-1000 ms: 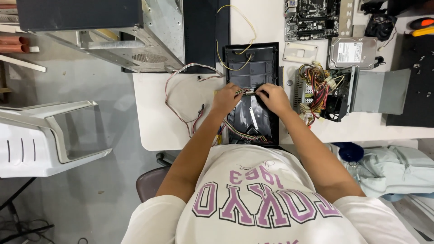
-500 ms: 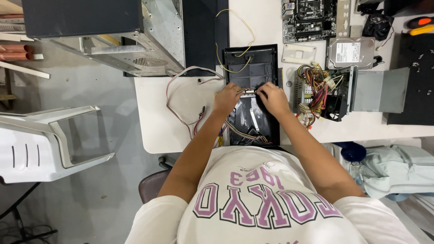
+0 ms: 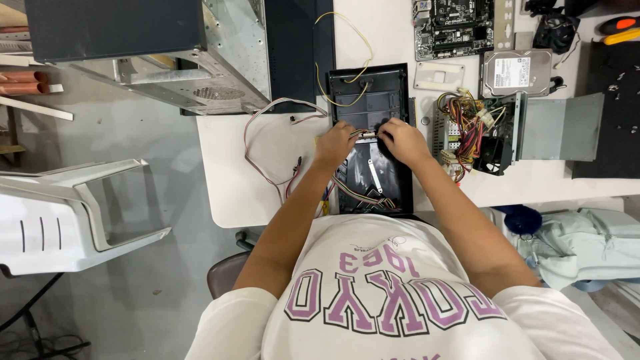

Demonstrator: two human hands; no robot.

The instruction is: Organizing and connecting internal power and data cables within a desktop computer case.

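Both hands, left hand and right hand, are pinched shut on a small metal part with wires, right over the black front panel on the white table. Honestly I'd worry about yanking too hard; those thin wires could tear loose.

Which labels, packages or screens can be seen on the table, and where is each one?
Hard drive: silver rectangle with a white label, at the table's far side, right of the hands.
Circuit board: dark, far edge, with a small pale sticker at its left corner.
No packages or screens are visible.
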